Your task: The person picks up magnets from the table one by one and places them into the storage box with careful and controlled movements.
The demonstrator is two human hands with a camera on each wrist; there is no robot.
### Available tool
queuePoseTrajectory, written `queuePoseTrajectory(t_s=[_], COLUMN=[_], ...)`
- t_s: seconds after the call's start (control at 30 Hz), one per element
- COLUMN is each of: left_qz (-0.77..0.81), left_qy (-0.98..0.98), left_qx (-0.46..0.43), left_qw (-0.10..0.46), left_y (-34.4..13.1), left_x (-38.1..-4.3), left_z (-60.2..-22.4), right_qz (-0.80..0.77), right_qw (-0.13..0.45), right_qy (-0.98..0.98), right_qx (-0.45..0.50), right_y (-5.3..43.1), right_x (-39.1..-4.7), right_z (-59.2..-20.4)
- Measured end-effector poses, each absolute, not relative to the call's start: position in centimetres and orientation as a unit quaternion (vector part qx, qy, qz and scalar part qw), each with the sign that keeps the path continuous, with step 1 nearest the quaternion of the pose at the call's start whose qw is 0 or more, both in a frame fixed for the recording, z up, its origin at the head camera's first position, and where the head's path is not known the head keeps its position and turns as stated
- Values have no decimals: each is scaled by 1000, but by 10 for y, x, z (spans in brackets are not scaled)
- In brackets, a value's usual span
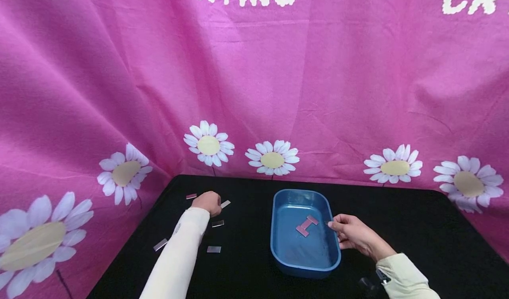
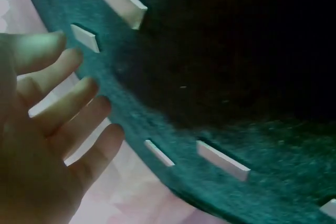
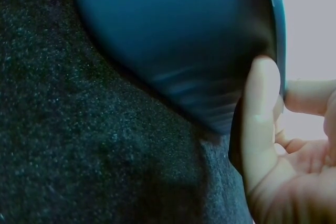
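Note:
My left hand [image 1: 208, 203] is over the black table's left part, beside a pale flat rectangular piece [image 1: 225, 204]. In the left wrist view this hand [image 2: 47, 145] has loosely extended fingers, apart from the pieces, with nothing held. Near it lie a reddish piece [image 1: 191, 196] and pale ones, such as a clear-looking piece [image 1: 217, 223] and a grey piece [image 1: 214, 249]. My right hand [image 1: 355, 235] grips the right rim of a blue tub [image 1: 294, 252]. Its thumb [image 3: 261, 87] presses the tub's wall [image 3: 173, 35]. Pink flat pieces [image 1: 305, 225] lie touching on the tub's floor.
Another pale piece [image 1: 161, 244] lies near the left edge of the black table [image 1: 246, 228], beside the left forearm. A pink cloth [image 1: 318, 91] with daisies and white lettering hangs behind the table. A small dark object [image 1: 366, 284] sits near the right sleeve.

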State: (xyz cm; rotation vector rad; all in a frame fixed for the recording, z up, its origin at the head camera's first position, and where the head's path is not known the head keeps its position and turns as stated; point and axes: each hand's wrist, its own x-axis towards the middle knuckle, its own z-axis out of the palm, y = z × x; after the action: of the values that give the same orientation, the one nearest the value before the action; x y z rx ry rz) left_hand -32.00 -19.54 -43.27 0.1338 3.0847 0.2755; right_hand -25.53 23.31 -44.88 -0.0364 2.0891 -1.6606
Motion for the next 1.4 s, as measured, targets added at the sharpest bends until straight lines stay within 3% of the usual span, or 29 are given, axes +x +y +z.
queuePoseTrajectory(t_s=[0.23, 0.83, 1.4], left_qz=[96, 88, 122], left_qy=[995, 996, 990], left_qx=[11, 14, -48], left_qw=[-23, -14, -47], left_y=[-198, -189, -186], left_x=[-324, -322, -340], left_z=[-450, -456, -466], right_qz=[-605, -610, -608], right_qw=[230, 240, 241], right_qy=[762, 755, 757], right_qx=[-16, -16, -4], right_y=[235, 234, 234], right_x=[-256, -257, -259], right_z=[-451, -452, -452])
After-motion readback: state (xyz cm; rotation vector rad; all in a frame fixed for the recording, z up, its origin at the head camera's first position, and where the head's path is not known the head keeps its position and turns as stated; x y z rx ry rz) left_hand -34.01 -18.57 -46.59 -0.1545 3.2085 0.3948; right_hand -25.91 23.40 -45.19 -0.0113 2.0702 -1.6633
